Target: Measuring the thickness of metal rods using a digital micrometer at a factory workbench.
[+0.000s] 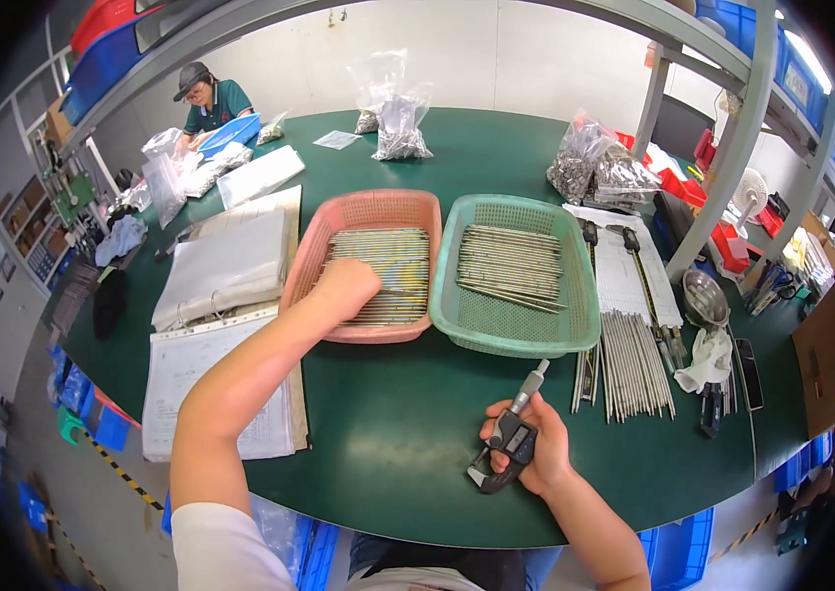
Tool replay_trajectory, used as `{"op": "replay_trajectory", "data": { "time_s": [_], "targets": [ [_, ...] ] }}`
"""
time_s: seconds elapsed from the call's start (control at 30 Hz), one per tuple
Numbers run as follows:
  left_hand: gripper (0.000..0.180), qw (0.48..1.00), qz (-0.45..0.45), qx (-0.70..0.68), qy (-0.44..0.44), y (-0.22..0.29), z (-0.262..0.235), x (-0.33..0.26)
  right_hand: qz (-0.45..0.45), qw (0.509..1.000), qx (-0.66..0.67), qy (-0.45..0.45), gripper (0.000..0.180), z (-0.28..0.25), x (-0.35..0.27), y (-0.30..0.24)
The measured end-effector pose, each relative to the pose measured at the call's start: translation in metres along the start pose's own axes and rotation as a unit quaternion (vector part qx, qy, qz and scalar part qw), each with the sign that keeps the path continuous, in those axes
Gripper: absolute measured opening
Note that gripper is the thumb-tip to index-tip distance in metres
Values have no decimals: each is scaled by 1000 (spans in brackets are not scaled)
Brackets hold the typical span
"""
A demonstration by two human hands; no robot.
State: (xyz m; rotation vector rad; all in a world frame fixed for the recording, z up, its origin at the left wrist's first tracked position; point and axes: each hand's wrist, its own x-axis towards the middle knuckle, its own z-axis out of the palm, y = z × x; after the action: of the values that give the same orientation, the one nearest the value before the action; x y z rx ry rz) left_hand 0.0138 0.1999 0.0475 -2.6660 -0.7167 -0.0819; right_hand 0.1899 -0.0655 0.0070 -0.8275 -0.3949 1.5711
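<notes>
My left hand (pixel 351 286) reaches into the pink basket (pixel 309 266), its fingers curled down among the thin metal rods (pixel 378 246) lying side by side there. One rod appears to stick out from under the fingers, though the fingertips are hidden. Held above the near table edge is a digital micrometer (pixel 513 436), its thimble tilted up and its frame at the lower left. My right hand (pixel 542 448) is closed around it. Beside the pink basket, a green basket (pixel 516 335) holds more thin metal rods (pixel 511 261).
An open binder (pixel 225 266) with papers lies left. To the right are loose rods (pixel 634 369), calipers (pixel 642 266), a metal bowl (pixel 705 298), a white glove (pixel 706 361) and a phone (pixel 749 374). Bags of small parts (pixel 401 138) stand far back. A person (pixel 211 103) works at far left.
</notes>
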Motion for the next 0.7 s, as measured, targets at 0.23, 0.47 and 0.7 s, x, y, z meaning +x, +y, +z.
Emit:
{"op": "replay_trajectory", "data": {
  "time_s": [0.23,0.47,0.7],
  "targets": [
    [8,881,-186,-356,248,35,-60,-18,1,1000,29,10,56,-3,-4,0],
    [12,372,-110,-921,19,142,-46,-74,-27,995,76,51,55,-7,-4,-10],
    [12,307,-151,-940,-1,162,-26,-85,-7,995,89,46,55,-6,-5,-12]
  ]
}}
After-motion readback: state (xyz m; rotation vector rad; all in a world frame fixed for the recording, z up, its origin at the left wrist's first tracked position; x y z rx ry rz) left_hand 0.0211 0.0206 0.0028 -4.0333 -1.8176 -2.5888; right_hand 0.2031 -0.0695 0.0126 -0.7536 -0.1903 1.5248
